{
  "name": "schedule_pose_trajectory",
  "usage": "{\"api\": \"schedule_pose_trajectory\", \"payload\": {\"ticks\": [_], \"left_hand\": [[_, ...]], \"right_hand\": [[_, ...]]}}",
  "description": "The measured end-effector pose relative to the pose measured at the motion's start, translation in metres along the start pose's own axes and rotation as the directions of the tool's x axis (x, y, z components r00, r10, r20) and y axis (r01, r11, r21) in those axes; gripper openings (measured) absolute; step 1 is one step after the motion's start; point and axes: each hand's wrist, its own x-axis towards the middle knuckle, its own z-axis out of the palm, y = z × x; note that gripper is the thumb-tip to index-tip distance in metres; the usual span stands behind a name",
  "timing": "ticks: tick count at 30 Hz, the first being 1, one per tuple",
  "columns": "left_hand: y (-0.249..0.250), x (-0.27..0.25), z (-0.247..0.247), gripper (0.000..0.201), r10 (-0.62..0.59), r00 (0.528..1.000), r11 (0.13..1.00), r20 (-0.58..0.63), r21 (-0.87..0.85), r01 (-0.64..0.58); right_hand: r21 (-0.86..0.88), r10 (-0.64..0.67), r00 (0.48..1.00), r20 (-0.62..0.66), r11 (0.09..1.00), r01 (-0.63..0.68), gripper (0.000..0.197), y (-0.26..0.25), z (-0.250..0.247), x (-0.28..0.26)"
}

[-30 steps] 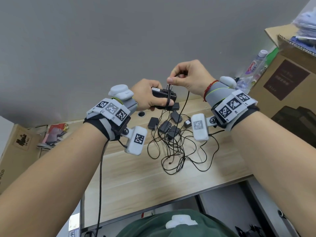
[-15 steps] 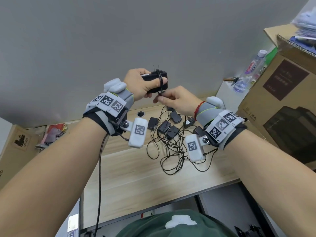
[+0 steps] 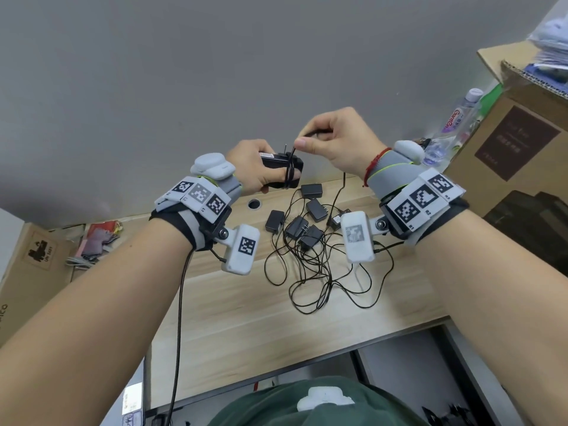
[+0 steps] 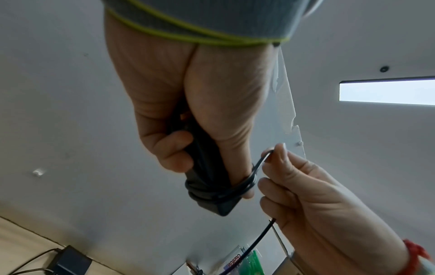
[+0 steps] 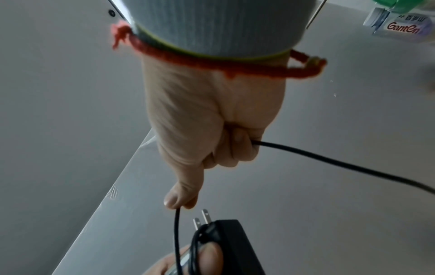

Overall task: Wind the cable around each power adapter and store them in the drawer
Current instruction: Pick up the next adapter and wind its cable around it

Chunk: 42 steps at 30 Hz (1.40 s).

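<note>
My left hand (image 3: 255,167) grips a black power adapter (image 3: 281,167) held up above the desk, its two plug prongs pointing up. Several turns of its thin black cable (image 4: 235,191) circle the adapter's body and cross my left thumb. My right hand (image 3: 335,139) is just up and to the right of the adapter and pinches the cable (image 5: 176,228) between thumb and forefinger; the loose length (image 5: 329,163) runs out of the fist and hangs down toward the desk. Several more black adapters (image 3: 302,221) lie on the wooden desk (image 3: 233,305) in a tangle of cables (image 3: 319,272).
A grey wall rises behind the desk. Cardboard boxes (image 3: 510,149) and a water bottle (image 3: 455,124) stand at the right. Another box (image 3: 27,265) and some packets (image 3: 98,238) are at the left. A round cable hole (image 3: 254,204) is in the desk's far edge.
My right hand has swung from below the adapter up to above and right of it, carrying the cable round the body. The left hand dropped slightly, still holding the adapter.
</note>
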Motion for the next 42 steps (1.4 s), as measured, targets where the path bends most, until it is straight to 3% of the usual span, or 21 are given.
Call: {"api": "schedule_pose_trajectory", "payload": {"ticks": [7,15,23,27,31,34,42], "left_hand": [[0.0,0.005,-0.005,0.045,-0.005,1.0,1.0,-0.011,0.015,0.005],[0.005,0.001,0.002,0.059,0.023,0.998,1.0,0.059,0.01,-0.024],[0.017,0.002,0.007,0.042,0.112,0.989,0.993,0.095,-0.05,-0.107],[0.021,0.003,0.01,0.039,0.128,0.991,0.984,0.04,-0.128,-0.122],[0.022,0.006,0.011,0.039,0.103,0.99,0.972,-0.095,-0.204,-0.121],[0.019,0.012,0.009,0.039,0.052,0.985,0.964,-0.165,-0.248,-0.092],[-0.006,0.019,0.002,0.046,-0.044,0.987,0.998,-0.154,-0.055,0.036]], "right_hand": [[-0.002,-0.023,0.999,-0.032,1.0,0.023,0.013,0.0,-0.004,0.004],[0.009,-0.011,0.999,-0.037,1.0,0.011,0.014,0.007,-0.002,0.009],[-0.004,0.067,0.998,-0.007,0.998,-0.067,0.019,0.025,0.001,0.007],[-0.018,0.107,0.994,0.036,0.994,-0.107,0.022,0.029,0.016,-0.004],[-0.066,0.179,0.976,0.123,0.983,-0.172,0.027,0.031,0.027,-0.015],[-0.129,0.146,0.963,0.228,0.985,-0.118,0.029,0.029,0.03,-0.022],[-0.1,0.093,0.96,0.264,0.993,-0.069,0.021,0.024,0.022,-0.018]]}}
